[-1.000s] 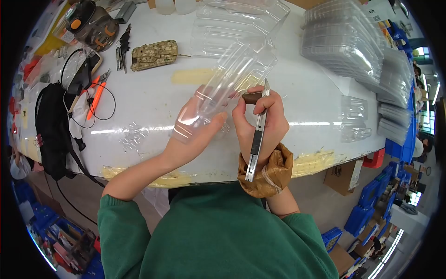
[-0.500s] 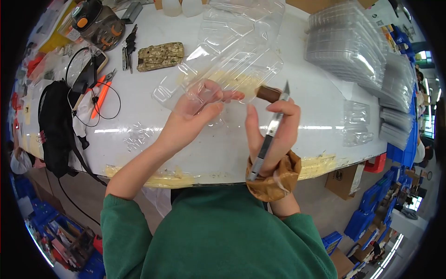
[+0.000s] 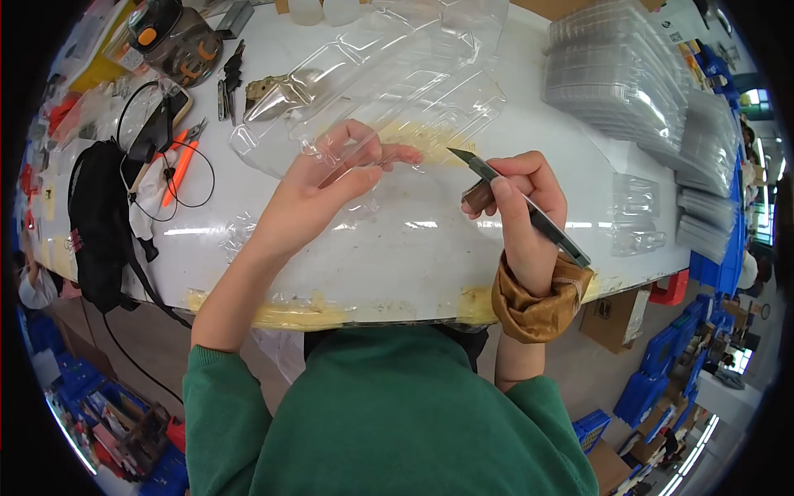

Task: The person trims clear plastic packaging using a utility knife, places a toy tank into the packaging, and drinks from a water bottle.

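Thin and see-through, the clear plastic tray (image 3: 389, 103) has moulded ridges and bright glints along its bends. The left hand (image 3: 331, 169) grasps its near side, holding it above the white table (image 3: 405, 277), while the right hand (image 3: 529, 207) grips a craft knife (image 3: 552, 229) (pointed blade, dark handle), its tip near the tray

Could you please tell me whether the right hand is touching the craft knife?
Touching: the head view shows the right hand gripping the craft knife, its thumb pressed against the side.
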`<state>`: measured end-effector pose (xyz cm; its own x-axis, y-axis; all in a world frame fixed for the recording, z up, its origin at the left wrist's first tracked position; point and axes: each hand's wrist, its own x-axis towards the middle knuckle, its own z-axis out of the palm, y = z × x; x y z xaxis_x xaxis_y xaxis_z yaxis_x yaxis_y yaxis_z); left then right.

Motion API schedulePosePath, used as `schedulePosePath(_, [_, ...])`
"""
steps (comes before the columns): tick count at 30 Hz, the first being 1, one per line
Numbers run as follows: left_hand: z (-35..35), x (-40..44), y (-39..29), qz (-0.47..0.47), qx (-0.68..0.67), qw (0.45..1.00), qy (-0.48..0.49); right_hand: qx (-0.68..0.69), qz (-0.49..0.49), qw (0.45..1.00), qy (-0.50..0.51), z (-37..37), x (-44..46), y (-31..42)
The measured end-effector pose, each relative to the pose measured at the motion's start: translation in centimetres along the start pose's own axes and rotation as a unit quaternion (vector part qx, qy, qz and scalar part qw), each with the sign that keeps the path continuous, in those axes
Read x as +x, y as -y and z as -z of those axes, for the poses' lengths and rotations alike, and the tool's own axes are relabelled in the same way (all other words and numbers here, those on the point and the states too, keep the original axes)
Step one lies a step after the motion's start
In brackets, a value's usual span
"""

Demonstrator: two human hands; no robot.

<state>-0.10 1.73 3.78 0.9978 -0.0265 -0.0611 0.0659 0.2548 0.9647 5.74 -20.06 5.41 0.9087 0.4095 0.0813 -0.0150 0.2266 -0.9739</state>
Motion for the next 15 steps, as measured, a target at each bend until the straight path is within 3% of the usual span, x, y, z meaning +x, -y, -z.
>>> schedulePosePath(15, [-0.2,0.0,-0.1,-0.023,0.015,1.0,0.003,-0.016,-0.029,0.999,-0.029,0.2,1.0,-1.3])
